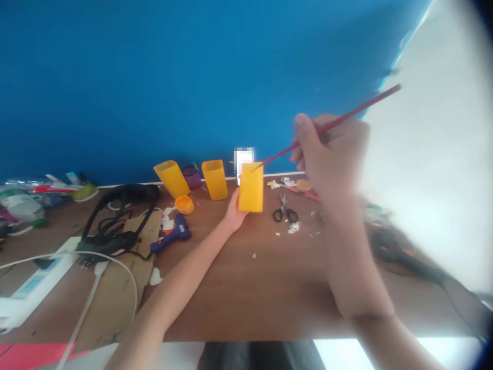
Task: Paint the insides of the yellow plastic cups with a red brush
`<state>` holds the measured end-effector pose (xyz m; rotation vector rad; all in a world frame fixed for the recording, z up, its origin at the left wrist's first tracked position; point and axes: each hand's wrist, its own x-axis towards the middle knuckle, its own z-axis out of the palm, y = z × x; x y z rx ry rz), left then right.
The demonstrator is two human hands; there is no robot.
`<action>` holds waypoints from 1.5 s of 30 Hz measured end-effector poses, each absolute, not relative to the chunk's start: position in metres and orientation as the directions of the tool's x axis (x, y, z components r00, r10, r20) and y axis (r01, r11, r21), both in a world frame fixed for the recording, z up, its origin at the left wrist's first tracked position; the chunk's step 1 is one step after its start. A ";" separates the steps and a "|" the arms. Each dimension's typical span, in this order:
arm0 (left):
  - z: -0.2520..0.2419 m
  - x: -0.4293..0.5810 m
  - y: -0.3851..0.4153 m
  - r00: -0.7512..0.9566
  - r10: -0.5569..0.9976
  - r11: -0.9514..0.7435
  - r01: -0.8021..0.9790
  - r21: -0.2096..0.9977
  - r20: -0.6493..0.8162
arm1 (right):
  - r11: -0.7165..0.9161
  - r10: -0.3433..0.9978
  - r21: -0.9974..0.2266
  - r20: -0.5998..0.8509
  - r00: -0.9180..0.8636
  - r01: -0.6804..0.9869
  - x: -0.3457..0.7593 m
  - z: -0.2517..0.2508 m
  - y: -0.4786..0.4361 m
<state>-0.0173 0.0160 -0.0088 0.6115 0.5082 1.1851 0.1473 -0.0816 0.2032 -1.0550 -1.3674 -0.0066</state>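
My left hand [233,210] is closed around a yellow rectangular container [251,189], holding it upright over the wooden table [246,293]. My right hand [331,154] pinches a thin red paintbrush [327,126]. The brush slants down to the left and its tip reaches the container's top edge. Two more yellow containers [172,178] [215,179] stand further back near the blue wall, the left one tilted.
A small orange paint pot [184,204], a blue glue gun [172,234], black scissors [285,210] and paper scraps lie around. At the left are cardboard [119,277], black cables [115,216], a white power strip [34,280] and clutter. A dark tool [404,257] lies at the right.
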 end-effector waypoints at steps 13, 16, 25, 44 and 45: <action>-0.007 -0.013 0.016 0.289 0.953 0.266 -0.672 0.691 -0.086 | 0.550 0.600 -0.603 0.766 0.229 0.578 0.147 0.198 -0.074; -0.009 -0.012 0.017 0.297 0.952 0.265 -0.667 0.696 -0.078 | 0.552 0.604 -0.601 0.766 0.220 0.578 0.144 0.199 -0.076; -0.005 -0.011 0.017 0.287 0.953 0.266 -0.649 0.713 -0.094 | 0.548 0.593 -0.590 0.774 0.222 0.593 0.146 0.198 -0.074; -0.009 -0.012 0.021 0.263 0.949 0.303 -0.621 0.722 -0.172 | 0.512 0.641 -0.623 0.736 0.220 0.592 0.149 0.195 -0.068; -0.010 -0.012 0.021 0.261 0.950 0.303 -0.624 0.720 -0.173 | 0.514 0.643 -0.623 0.735 0.216 0.590 0.149 0.195 -0.068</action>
